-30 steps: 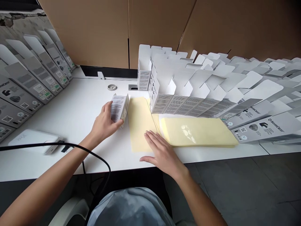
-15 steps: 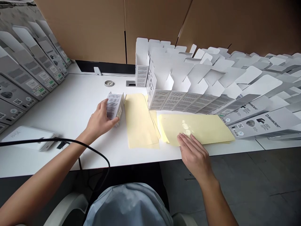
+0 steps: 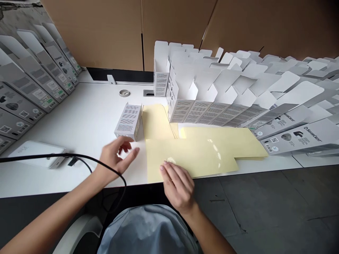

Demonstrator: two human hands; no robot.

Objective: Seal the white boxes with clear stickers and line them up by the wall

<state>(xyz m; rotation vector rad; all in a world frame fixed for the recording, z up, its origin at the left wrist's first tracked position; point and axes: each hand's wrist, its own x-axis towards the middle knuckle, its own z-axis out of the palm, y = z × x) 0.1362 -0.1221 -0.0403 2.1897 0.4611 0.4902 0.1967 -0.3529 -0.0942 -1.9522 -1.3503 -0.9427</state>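
Left grip (image 3: 116,158) is empty, released: fingers loosely curled, thumb out to the side, hanging just short of the small printed box (image 3: 129,120). Box lies on the counter (image 3: 92,116) right beyond those fingers; can't tell if the fingertips touch it. Right grip (image 3: 180,190) has its fingertips down on the top yellow sheet (image 3: 196,155), near that sheet's left end. Thumb is hidden, so can't tell if it's pinching or only pressing.

That sheet runs out to the right of the right grip, shiny spots on it, its far edge overlapping the yellow stack (image 3: 249,141). Its left end stops just short of the left thumb. More loose sheets (image 3: 156,121) stick out from under it, beyond the right grip and beside the box.

Open boxes (image 3: 201,113) stand in packed rows past the right grip, flaps up. Second group of boxes (image 3: 34,81) is far left of the left grip. Nearer on that side: white power bank (image 3: 38,153), black cable (image 3: 53,155) looping over the left wrist area. Tape roll (image 3: 124,93) sits farther out, beyond the small box. Brown cardboard (image 3: 172,31) backs everything, past both grips.
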